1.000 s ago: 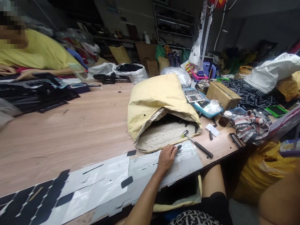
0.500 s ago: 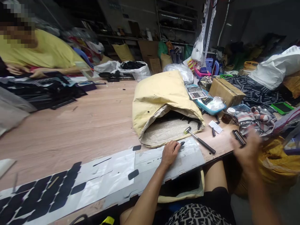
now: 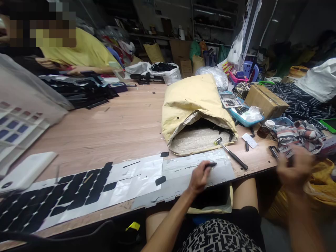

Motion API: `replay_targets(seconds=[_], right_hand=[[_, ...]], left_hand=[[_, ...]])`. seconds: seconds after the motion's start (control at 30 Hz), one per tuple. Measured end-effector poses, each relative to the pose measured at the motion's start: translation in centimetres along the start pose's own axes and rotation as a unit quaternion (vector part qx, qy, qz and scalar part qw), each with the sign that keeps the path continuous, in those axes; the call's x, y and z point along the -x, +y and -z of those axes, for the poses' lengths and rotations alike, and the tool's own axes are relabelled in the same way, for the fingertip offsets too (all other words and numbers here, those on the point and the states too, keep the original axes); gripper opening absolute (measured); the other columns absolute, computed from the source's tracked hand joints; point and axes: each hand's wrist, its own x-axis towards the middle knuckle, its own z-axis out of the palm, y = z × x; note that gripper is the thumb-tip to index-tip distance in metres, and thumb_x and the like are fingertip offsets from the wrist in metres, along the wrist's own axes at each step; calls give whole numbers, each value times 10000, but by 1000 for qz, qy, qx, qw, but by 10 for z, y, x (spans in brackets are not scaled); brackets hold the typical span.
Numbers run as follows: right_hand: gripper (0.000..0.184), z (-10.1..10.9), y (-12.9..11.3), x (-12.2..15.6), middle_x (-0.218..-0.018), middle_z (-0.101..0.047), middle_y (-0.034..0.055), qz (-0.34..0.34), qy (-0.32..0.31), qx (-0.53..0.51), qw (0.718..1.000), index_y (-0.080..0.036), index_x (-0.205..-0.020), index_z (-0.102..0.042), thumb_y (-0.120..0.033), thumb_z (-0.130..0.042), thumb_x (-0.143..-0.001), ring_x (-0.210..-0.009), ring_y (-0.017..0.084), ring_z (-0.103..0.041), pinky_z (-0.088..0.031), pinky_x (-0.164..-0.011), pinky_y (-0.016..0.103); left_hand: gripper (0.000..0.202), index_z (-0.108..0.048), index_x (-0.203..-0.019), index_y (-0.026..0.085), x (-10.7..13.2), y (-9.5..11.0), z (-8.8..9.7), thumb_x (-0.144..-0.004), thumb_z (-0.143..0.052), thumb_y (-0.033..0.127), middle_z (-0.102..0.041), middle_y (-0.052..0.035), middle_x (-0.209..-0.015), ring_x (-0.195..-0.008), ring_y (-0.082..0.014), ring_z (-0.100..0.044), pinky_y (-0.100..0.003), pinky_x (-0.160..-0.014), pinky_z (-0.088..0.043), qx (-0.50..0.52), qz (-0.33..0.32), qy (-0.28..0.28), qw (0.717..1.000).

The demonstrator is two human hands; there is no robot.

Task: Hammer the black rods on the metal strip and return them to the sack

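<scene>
My left hand [image 3: 200, 177] rests on a long grey-white backing sheet [image 3: 136, 178] at the table's near edge. Its fingers pinch a small black piece [image 3: 210, 164] just above the sheet. Rows of black die-cut pieces [image 3: 65, 194] still cover the sheet's left part. My right hand [image 3: 295, 168] is blurred at the table's right corner, close to a black bar [image 3: 273, 152] and a striped cloth [image 3: 299, 134]; whether it holds anything is unclear. A small hammer [image 3: 231, 152] lies between my two hands.
An open yellow sack [image 3: 194, 101] lies behind the sheet. A calculator [image 3: 231, 100], blue tray [image 3: 245, 120], cardboard box [image 3: 265, 99] and small jar [image 3: 264, 128] crowd the right. Another person in yellow [image 3: 81, 52] works at the far left beside black stacks [image 3: 84, 92].
My right hand has come into view and risen to the table's right corner. My left hand has shifted slightly with the black piece. The view has swung left, showing more of the sheet.
</scene>
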Motion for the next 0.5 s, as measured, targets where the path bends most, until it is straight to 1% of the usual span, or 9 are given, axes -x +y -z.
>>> replay_targets(seconds=[0.03, 0.1, 0.13, 0.17, 0.23, 0.3, 0.37, 0.43, 0.5], right_hand=[[424, -22, -9, 9, -1179, -645, 171, 32, -42, -41, 998, -203, -1264, -644, -431, -571, -914, -1156, 335, -596, -478, -1004, 554], [400, -67, -27, 30, -1126, -664, 143, 51, -167, -102, 979, -198, -1245, -649, -408, -511, -933, -1070, 283, -620, -516, -966, 476], [402, -88, -34, 41, -1144, -655, 140, 49, -203, -110, 972, -189, -1245, -648, -401, -504, -935, -1079, 276, -609, -514, -967, 455], [406, -106, -40, 51, -1163, -644, 141, 47, -225, -107, 967, -178, -1247, -647, -395, -510, -932, -1091, 275, -596, -505, -972, 442], [409, -130, -48, 66, -1160, -641, 131, 53, -256, -77, 962, -167, -1257, -645, -386, -530, -932, -1075, 268, -581, -488, -955, 412], [396, -142, -54, 75, -1196, -637, 124, 70, -255, -18, 964, -174, -1258, -648, -378, -547, -934, -1087, 275, -558, -458, -926, 398], [382, -145, -58, 79, -1226, -634, 119, 88, -242, 25, 966, -176, -1257, -647, -370, -549, -942, -1096, 276, -544, -429, -898, 378], [374, -144, -60, 80, -1231, -636, 117, 101, -229, 39, 967, -170, -1258, -642, -361, -540, -953, -1091, 268, -541, -408, -876, 360], [368, -142, -61, 80, -1231, -639, 119, 108, -222, 42, 968, -164, -1256, -637, -353, -533, -957, -1082, 264, -540, -394, -865, 351]], left_hand=[[264, -591, -1120, 258, 22, 3, -3, -990, -399, 385, -686, -58, -1018, -924, -213, -645, -347, -849, -505, 12, -28, -49, 998], [258, -617, -1097, 278, 66, 4, -11, -988, -419, 403, -686, -56, -956, -871, -210, -647, -331, -810, -505, 15, -67, -162, 984], [268, -623, -1098, 284, 85, 1, -14, -994, -409, 405, -686, -55, -940, -851, -207, -649, -325, -800, -505, 12, -51, -193, 980], [289, -623, -1115, 283, 99, -2, -18, -1003, -389, 410, -690, -55, -946, -852, -204, -653, -320, -801, -505, 5, -8, -199, 980], [337, -636, -1102, 244, 114, -13, -25, -1019, -347, 398, -703, -71, -952, -889, -213, -664, -323, -837, -499, -44, 140, -168, 975], [366, -665, -1018, 183, 114, -23, -31, -1022, -340, 351, -718, -114, -965, -962, -240, -673, -337, -888, -482, -125, 298, -150, 934], [351, -689, -960, 144, 108, -27, -34, -1005, -388, 318, -723, -160, -1016, -1043, -269, -668, -347, -930, -461, -193, 378, -187, 886], [322, -700, -1044, 127, 100, -20, -32, -982, -452, 324, -712, -185, -1114, -1114, -288, -654, -354, -956, -453, -222, 377, -243, 866], [333, -682, -1176, 152, 92, -1, -25, -936, -534, 328, -690, -177, -1202, -1147, -303, -645, -371, -963, -457, -230, 328, -286, 870]])
